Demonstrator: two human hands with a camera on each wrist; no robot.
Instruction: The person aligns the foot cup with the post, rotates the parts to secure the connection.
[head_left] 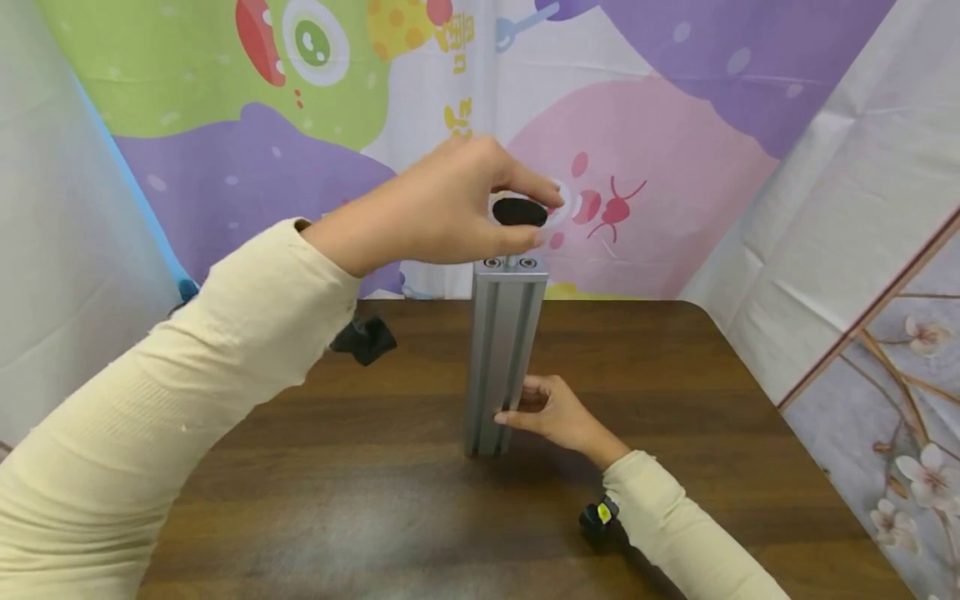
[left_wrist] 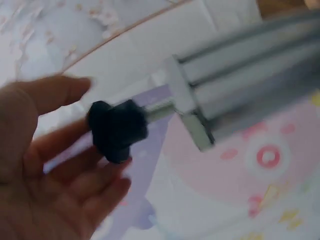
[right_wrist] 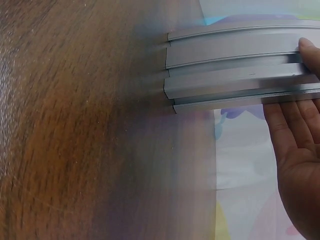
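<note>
An upright silver aluminium profile (head_left: 504, 367) with grooved sides has its lower end close over the wooden tabletop. Out of its bolted end plate (left_wrist: 185, 100) rises a threaded metal rod (left_wrist: 160, 110), topped by a black lobed knob (left_wrist: 117, 131). My left hand (head_left: 450, 204) is spread loosely around this knob; in the left wrist view the thumb stands apart from it and the fingers lie behind and below. Low on the profile, my right hand (head_left: 558, 414) grips its right side, thumb on the near face and fingers (right_wrist: 282, 127) round the other side.
The brown wooden table (head_left: 360, 500) runs back to a cartoon-patterned curtain (head_left: 637, 167). White cloth (head_left: 810, 225) hangs on both sides, with a flower-printed sheet (head_left: 915, 400) at right. Black wrist devices (head_left: 597, 518) hang at both sleeves.
</note>
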